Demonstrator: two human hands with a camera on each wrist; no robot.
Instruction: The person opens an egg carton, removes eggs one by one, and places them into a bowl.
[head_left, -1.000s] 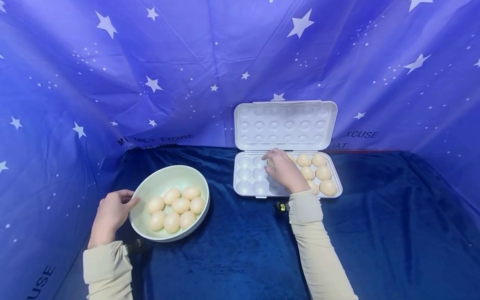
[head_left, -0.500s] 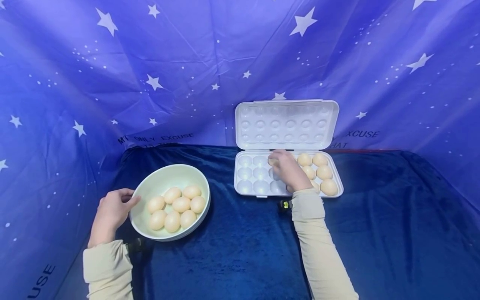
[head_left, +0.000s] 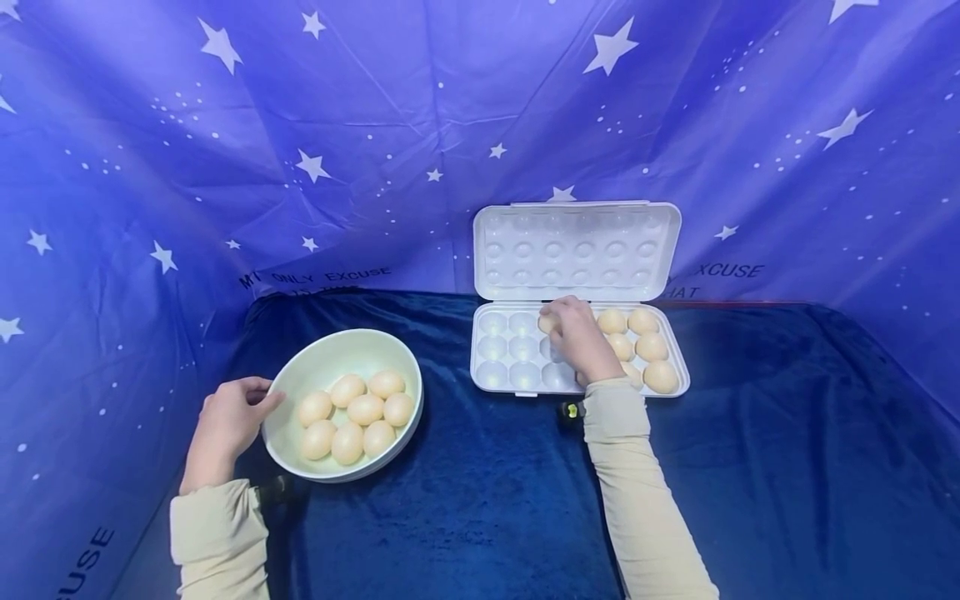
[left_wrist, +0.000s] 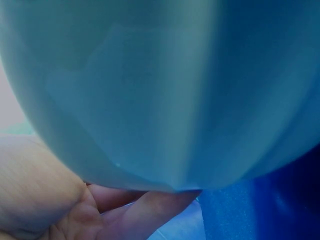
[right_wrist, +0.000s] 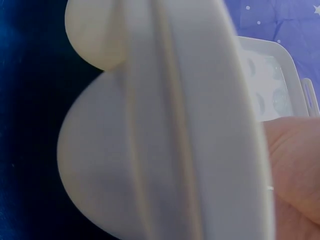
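Note:
My left hand (head_left: pixel 228 425) grips the left rim of a pale green bowl (head_left: pixel 296 385), thumb over the inside edge. Several beige eggs (head_left: pixel 365 409) lie in the bowl. In the left wrist view, the bowl's outer wall (left_wrist: pixel 125 110) fills most of the frame, with my fingers (left_wrist: pixel 150 212) under its edge. My right hand (head_left: pixel 581 337) pinches an egg (head_left: pixel 546 322) at the back row of a white plastic egg tray (head_left: pixel 522 375). Eggs fill the tray's right columns; my hand and forearm hide some middle cups. The right wrist view shows the tray's side (right_wrist: pixel 205 125) close up.
The tray's hinged lid (head_left: pixel 577 250) stands open behind it, close to the starry blue curtain (head_left: pixel 420 100). Dark blue velvet cloth (head_left: pixel 465 500) covers the table. The tray's two left columns of cups hold no eggs.
My right hand has shifted slightly right and settled with the egg at the third column's back cup. The left hand keeps its grip on the bowl.

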